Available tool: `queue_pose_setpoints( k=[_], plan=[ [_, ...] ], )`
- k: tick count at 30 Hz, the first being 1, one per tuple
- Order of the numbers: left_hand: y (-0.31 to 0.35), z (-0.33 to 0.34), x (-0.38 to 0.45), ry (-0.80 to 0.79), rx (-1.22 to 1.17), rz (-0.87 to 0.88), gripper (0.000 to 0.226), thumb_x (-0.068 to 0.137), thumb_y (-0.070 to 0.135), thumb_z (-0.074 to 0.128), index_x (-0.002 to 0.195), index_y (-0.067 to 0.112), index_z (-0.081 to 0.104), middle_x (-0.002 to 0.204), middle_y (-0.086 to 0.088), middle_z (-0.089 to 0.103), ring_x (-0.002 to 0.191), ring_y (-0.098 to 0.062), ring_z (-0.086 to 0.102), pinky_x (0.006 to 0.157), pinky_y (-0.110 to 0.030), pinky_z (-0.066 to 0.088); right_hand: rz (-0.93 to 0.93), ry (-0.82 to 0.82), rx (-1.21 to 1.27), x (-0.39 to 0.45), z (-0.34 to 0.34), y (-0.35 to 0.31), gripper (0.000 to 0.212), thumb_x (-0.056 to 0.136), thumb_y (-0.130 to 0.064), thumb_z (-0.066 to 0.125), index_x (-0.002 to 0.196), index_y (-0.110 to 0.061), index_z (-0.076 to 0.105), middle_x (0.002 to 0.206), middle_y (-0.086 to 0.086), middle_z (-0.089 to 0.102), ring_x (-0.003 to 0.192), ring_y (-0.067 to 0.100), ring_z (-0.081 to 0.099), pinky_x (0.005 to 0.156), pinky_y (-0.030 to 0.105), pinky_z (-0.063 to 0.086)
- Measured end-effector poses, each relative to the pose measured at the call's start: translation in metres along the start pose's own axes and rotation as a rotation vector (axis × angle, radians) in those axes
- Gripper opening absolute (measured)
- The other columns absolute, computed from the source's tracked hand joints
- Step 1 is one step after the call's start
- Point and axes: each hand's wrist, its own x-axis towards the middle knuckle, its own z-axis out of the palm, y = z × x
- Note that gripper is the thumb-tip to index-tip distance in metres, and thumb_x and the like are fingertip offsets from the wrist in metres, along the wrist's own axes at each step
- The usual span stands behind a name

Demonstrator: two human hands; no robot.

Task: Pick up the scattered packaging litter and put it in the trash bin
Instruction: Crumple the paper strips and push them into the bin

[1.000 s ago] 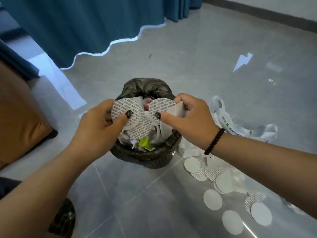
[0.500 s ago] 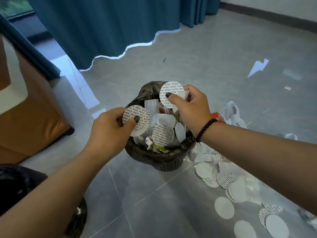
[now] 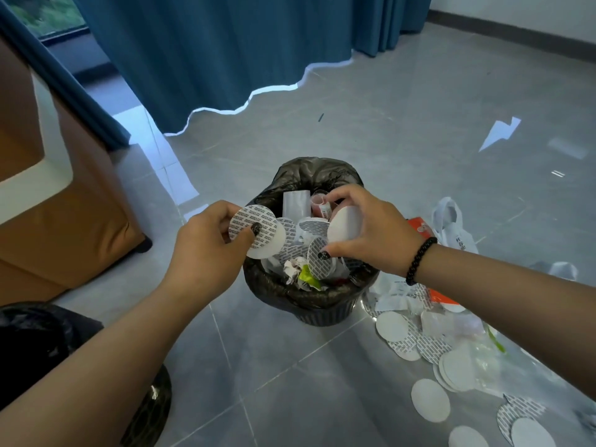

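Observation:
A small trash bin (image 3: 325,309) lined with a black bag stands on the grey tile floor, heaped with paper scraps and round seal discs. My left hand (image 3: 206,253) pinches a stack of printed round discs (image 3: 258,233) over the bin's left rim. My right hand (image 3: 371,233), with a black bead bracelet, holds white round discs (image 3: 343,225) over the bin's right side, thumb pressing a printed disc. More round discs (image 3: 430,403) lie scattered on the floor to the bin's right.
White plastic bags (image 3: 454,233) and an orange wrapper (image 3: 419,225) lie right of the bin. A brown seat (image 3: 64,221) stands at the left, a blue curtain (image 3: 209,59) behind, and black bags (image 3: 38,333) at the lower left.
My right hand has dropped from above the bin's far rim down onto its right side, turning its discs white side up. My left hand stays at the left rim.

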Motion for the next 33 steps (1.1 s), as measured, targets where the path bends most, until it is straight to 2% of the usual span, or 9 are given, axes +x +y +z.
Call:
queue_pose_setpoints(
  k=[5, 9, 12, 15, 18, 22, 25, 28, 33],
  plan=[
    [0.008, 0.002, -0.002, -0.101, -0.156, 0.008, 0.014, 0.088, 0.006, 0.063, 0.086, 0.019, 0.062, 0.08, 0.009, 0.076, 0.076, -0.01, 0.072, 0.077, -0.035, 0.058, 0.0, -0.019, 0.007, -0.001, 0.0, 0.002, 0.062, 0.068, -0.026, 0.083, 0.121, -0.026, 0.051, 0.099, -0.021, 0.05, 0.089, -0.003, 0.048, 0.073, -0.001, 0.037],
    [0.012, 0.005, -0.004, -0.199, -0.178, 0.001, 0.007, 0.087, 0.006, 0.064, 0.09, 0.012, 0.062, 0.08, 0.007, 0.076, 0.076, -0.008, 0.072, 0.069, -0.019, 0.057, -0.069, -0.151, -0.081, -0.007, -0.001, 0.007, 0.04, 0.077, -0.031, 0.074, 0.113, -0.023, 0.058, 0.107, -0.011, 0.059, 0.097, 0.003, 0.054, 0.085, 0.018, 0.044],
    [0.01, 0.009, -0.003, -0.289, -0.19, -0.033, 0.009, 0.086, 0.003, 0.064, 0.089, 0.011, 0.064, 0.081, 0.004, 0.076, 0.078, -0.01, 0.072, 0.07, -0.019, 0.056, -0.084, -0.116, -0.159, -0.012, -0.003, 0.016, 0.035, 0.083, -0.03, 0.067, 0.116, -0.023, 0.058, 0.116, -0.006, 0.057, 0.11, 0.008, 0.048, 0.092, 0.017, 0.037],
    [0.012, 0.013, -0.001, -0.185, -0.24, -0.037, 0.009, 0.086, 0.003, 0.064, 0.089, 0.011, 0.066, 0.083, 0.002, 0.076, 0.078, -0.011, 0.072, 0.07, -0.02, 0.057, -0.112, -0.034, -0.143, -0.016, -0.003, 0.022, 0.022, 0.087, -0.023, 0.064, 0.109, -0.023, 0.066, 0.114, -0.005, 0.058, 0.111, 0.01, 0.046, 0.09, 0.014, 0.032],
    [0.021, 0.015, 0.003, 0.002, -0.307, -0.067, 0.006, 0.088, 0.007, 0.064, 0.091, 0.009, 0.068, 0.079, -0.001, 0.073, 0.062, -0.002, 0.067, 0.054, -0.014, 0.05, -0.175, 0.025, -0.123, -0.02, -0.004, 0.027, 0.023, 0.083, -0.02, 0.068, 0.106, -0.022, 0.069, 0.113, -0.006, 0.059, 0.111, 0.011, 0.046, 0.092, 0.011, 0.03],
    [0.025, 0.017, 0.014, 0.085, -0.454, -0.198, 0.004, 0.088, 0.013, 0.065, 0.087, 0.016, 0.068, 0.075, 0.003, 0.072, 0.071, -0.014, 0.062, 0.06, -0.023, 0.05, -0.202, 0.076, -0.083, -0.024, -0.006, 0.032, 0.024, 0.078, -0.016, 0.069, 0.101, -0.022, 0.071, 0.112, -0.007, 0.06, 0.111, 0.012, 0.047, 0.097, 0.023, 0.034],
    [0.027, 0.029, 0.022, 0.082, -0.461, -0.239, 0.005, 0.089, 0.012, 0.064, 0.093, 0.012, 0.067, 0.075, 0.004, 0.074, 0.069, -0.01, 0.068, 0.054, -0.017, 0.052, -0.112, 0.135, -0.018, -0.03, -0.006, 0.037, 0.02, 0.079, -0.009, 0.067, 0.093, -0.022, 0.072, 0.108, -0.007, 0.062, 0.109, 0.01, 0.048, 0.094, 0.008, 0.031],
    [0.025, 0.045, 0.029, 0.056, -0.436, -0.293, 0.007, 0.089, 0.009, 0.064, 0.096, 0.01, 0.064, 0.089, -0.005, 0.074, 0.079, -0.014, 0.07, 0.063, -0.018, 0.057, -0.061, 0.211, 0.024, -0.036, -0.009, 0.045, 0.022, 0.078, -0.001, 0.064, 0.086, -0.02, 0.073, 0.101, -0.006, 0.063, 0.103, 0.009, 0.051, 0.087, -0.003, 0.028],
    [0.023, 0.067, 0.037, 0.116, -0.107, -0.228, 0.034, 0.085, 0.018, 0.068, 0.117, 0.013, 0.058, 0.105, -0.002, 0.067, 0.097, -0.019, 0.065, 0.088, -0.035, 0.052, 0.034, 0.354, 0.048, -0.054, -0.024, 0.074, 0.025, 0.077, 0.0, 0.065, 0.081, -0.025, 0.068, 0.099, -0.007, 0.062, 0.098, 0.001, 0.05, 0.089, 0.003, 0.031]
  ],
)
